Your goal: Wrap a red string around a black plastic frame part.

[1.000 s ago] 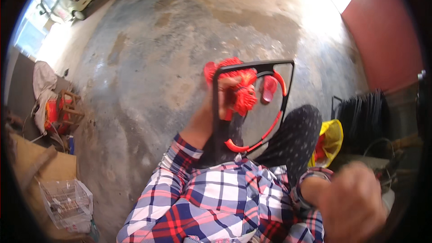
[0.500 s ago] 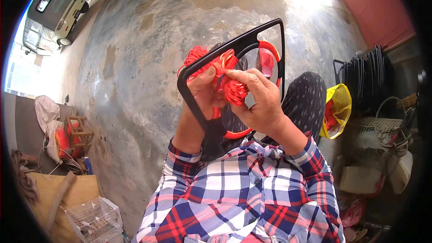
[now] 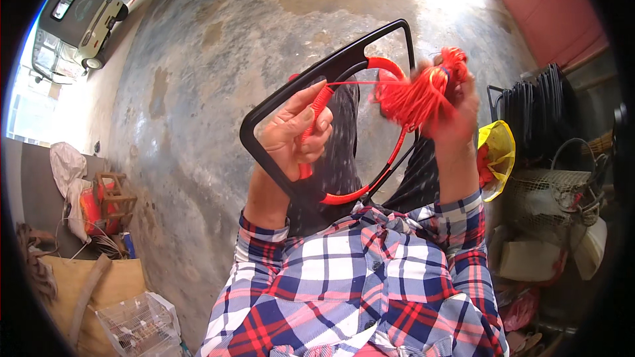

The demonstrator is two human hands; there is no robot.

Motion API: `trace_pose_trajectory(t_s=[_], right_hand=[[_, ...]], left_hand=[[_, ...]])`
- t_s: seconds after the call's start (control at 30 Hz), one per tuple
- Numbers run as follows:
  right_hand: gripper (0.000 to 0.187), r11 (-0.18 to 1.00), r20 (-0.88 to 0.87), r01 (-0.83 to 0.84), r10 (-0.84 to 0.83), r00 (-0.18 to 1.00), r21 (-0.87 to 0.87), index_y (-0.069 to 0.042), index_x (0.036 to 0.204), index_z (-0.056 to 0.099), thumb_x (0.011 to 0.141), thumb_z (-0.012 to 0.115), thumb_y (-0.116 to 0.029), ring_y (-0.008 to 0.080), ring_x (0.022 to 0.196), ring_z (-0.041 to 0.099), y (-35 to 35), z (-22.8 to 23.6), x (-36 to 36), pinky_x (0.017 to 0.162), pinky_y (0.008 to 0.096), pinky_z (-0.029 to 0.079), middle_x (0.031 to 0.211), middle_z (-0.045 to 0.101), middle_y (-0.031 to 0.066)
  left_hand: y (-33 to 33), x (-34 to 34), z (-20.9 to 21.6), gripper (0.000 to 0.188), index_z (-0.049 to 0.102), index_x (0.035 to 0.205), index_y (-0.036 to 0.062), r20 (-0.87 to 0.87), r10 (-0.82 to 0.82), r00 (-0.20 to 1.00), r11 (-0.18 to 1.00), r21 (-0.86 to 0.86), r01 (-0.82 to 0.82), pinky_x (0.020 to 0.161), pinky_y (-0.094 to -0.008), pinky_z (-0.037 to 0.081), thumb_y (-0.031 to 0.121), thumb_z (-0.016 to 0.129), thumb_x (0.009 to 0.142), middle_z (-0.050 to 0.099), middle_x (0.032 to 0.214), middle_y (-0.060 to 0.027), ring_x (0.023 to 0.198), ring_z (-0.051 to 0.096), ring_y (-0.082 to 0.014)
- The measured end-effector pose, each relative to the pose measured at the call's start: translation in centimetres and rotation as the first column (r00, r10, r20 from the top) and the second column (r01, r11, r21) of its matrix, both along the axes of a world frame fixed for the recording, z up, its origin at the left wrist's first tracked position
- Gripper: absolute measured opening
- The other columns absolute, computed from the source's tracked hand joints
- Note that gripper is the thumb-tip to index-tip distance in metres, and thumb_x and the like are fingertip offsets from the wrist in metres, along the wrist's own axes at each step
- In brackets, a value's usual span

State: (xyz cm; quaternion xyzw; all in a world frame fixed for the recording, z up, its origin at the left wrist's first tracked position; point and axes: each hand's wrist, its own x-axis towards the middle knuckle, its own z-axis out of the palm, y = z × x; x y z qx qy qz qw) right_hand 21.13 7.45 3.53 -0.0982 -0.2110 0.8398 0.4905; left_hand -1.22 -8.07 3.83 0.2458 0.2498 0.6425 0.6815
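Note:
A black frame [image 3: 331, 67] with rounded corners and an inner ring stands tilted over my lap. Red cord is wound around parts of the ring, with a wrapped stretch [image 3: 387, 66] at the upper right. My left hand [image 3: 291, 129] reaches through the frame and is closed around a tightly wrapped part of the ring [image 3: 323, 100]. Out to the right, my right hand [image 3: 461, 109], blurred, grips a loose bundle of red cord [image 3: 423, 96]. One strand runs taut from the left fingertips to this bundle, which hides part of the ring.
Right of my knee is a yellow bag [image 3: 499, 158] with red material inside. Several black frames [image 3: 539, 102] stand behind it, near a wire basket [image 3: 549, 192]. At lower left are a wire cage [image 3: 139, 324] and a wooden stool [image 3: 118, 192]. A vehicle [image 3: 79, 20] is at upper left.
My right hand has moved right and up with the cord bundle, drawing a strand taut. My left hand now grips the wrapped ring; the frame has shifted slightly left and up.

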Motion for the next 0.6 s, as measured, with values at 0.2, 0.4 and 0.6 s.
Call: trace_pose_trajectory(t_s=[0.2,0.4,0.6], right_hand=[[0.034,0.974,0.04,-0.213,0.21,0.977,0.078,-0.01,0.106,0.055,0.093,0.057,-0.042,0.0152,0.069,0.05,-2.6,-3.7,-1.8,0.067,0.0302,0.047,0.077,0.054,0.0038],[0.038,0.967,0.545,-0.189,0.066,0.836,0.172,-0.004,0.112,0.057,0.078,0.073,-0.006,0.006,0.082,0.057,-6.1,0.5,-4.2,0.076,0.0215,0.046,0.094,0.062,-0.0003],[0.017,0.959,0.432,-0.133,0.013,0.902,0.25,0.0,0.097,0.065,0.08,0.063,-0.001,0.0065,0.082,0.058,-5.9,-0.8,-6.1,0.075,0.023,0.047,0.088,0.065,0.0016]], left_hand=[[-0.1,0.2,0.5,0.044,0.048,0.138,0.0113,-0.051,0.027,0.998,0.998,-0.059,-0.03,0.043,-0.0172,0.029,0.015,0.057,0.095,0.053,0.087,-0.008,0.055,0.039,-0.0078],[0.1,1.0,0.5,0.046,0.045,0.14,0.0086,-0.123,0.08,0.989,0.995,-0.047,-0.086,0.039,-0.0163,0.028,0.016,0.055,0.096,0.049,0.086,-0.0097,0.052,0.038,-0.0072],[0.2,1.7,1.1,0.042,0.05,0.137,0.0121,-0.11,0.056,0.992,0.992,-0.102,-0.068,0.042,-0.0175,0.032,0.014,0.056,0.095,0.053,0.086,-0.0084,0.053,0.041,-0.0086]])
